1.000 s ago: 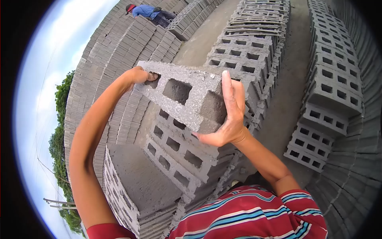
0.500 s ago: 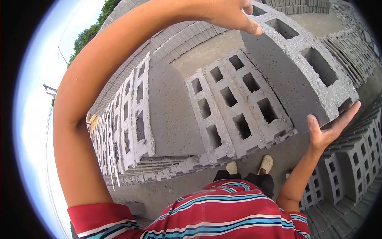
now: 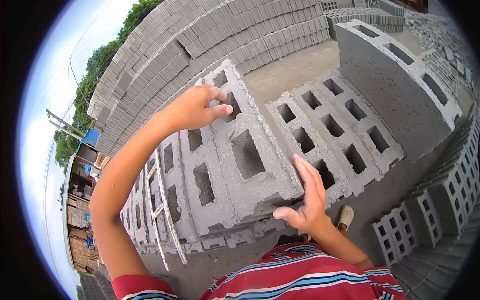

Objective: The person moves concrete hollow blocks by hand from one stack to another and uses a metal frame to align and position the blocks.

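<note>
A grey hollow concrete block (image 3: 274,175) stands at the near end of a row of blocks, its holes facing up. At its far end is my left hand (image 3: 205,106), thumb and fingers apart around an upper hole. Beside its near right corner is my right hand (image 3: 306,200), thumb spread away from the straight fingers; whether it bears any weight cannot be seen. To the right, another hollow block (image 3: 395,95) stands higher than the flat-laid blocks (image 3: 345,130) next to it, with neither hand on it.
Long stacked walls of blocks (image 3: 260,30) rise behind. A light wooden frame (image 3: 162,210) leans on the row at left. More block stacks (image 3: 400,235) stand at lower right, near my shoe (image 3: 346,217). Rubble (image 3: 440,35) lies at the upper right.
Both hands have left the block on the right, which now stands on its own, and have moved left to another block. The view has turned left.
</note>
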`<control>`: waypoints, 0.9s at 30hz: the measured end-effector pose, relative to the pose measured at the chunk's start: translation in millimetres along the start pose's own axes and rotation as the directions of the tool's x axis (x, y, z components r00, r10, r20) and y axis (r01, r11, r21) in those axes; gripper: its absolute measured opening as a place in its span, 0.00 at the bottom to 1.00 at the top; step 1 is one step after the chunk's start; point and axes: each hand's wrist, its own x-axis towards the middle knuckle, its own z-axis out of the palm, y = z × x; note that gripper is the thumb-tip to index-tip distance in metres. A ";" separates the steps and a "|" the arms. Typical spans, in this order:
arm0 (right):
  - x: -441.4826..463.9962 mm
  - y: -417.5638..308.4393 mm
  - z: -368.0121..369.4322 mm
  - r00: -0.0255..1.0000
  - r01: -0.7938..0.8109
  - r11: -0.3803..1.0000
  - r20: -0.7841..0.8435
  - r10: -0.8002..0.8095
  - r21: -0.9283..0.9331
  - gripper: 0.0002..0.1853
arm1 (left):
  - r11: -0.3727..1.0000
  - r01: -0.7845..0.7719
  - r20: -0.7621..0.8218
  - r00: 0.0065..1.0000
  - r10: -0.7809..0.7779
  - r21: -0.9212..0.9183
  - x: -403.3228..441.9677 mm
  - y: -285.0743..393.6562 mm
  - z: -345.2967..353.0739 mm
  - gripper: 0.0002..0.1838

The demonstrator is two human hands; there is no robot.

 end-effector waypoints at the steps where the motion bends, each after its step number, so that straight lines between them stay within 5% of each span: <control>1: -4.7 4.9 9.9 0.998 0.014 1.000 -0.059 -0.015 -0.006 0.46 | 1.000 -0.025 -0.027 0.999 0.024 -0.015 -6.9 4.8 -2.8 0.20; 4: -5.8 13.5 25.3 0.976 0.079 0.996 -0.199 -0.086 -0.045 0.37 | 0.997 -0.075 -0.112 0.991 0.073 -0.015 -37.4 22.7 -23.1 0.20; 8: -6.7 16.2 21.7 0.984 0.092 0.994 -0.148 -0.098 -0.052 0.36 | 0.977 -0.150 -0.293 0.937 0.189 0.152 -99.7 41.3 -25.0 0.21; 15: 1.7 -4.8 15.5 0.981 -0.179 0.970 -0.047 0.189 0.168 0.39 | 0.988 0.152 -0.418 0.900 -0.121 0.040 -208.7 128.0 -4.4 0.27; 17: -4.0 -0.1 18.4 0.984 -0.155 0.984 -0.068 0.162 0.089 0.39 | 0.990 0.075 -0.454 0.883 -0.120 -0.117 -215.9 148.3 23.0 0.30; 20: 1.0 5.1 20.5 0.991 -0.058 0.998 -0.120 0.062 0.033 0.38 | 0.944 0.288 -0.645 0.693 -0.322 -0.162 -189.8 168.6 79.9 0.36; 27: 21.9 10.1 12.9 0.959 -0.089 0.994 -0.263 0.105 0.070 0.32 | 0.863 0.494 -0.617 0.649 -0.446 -0.104 -162.4 162.1 117.1 0.45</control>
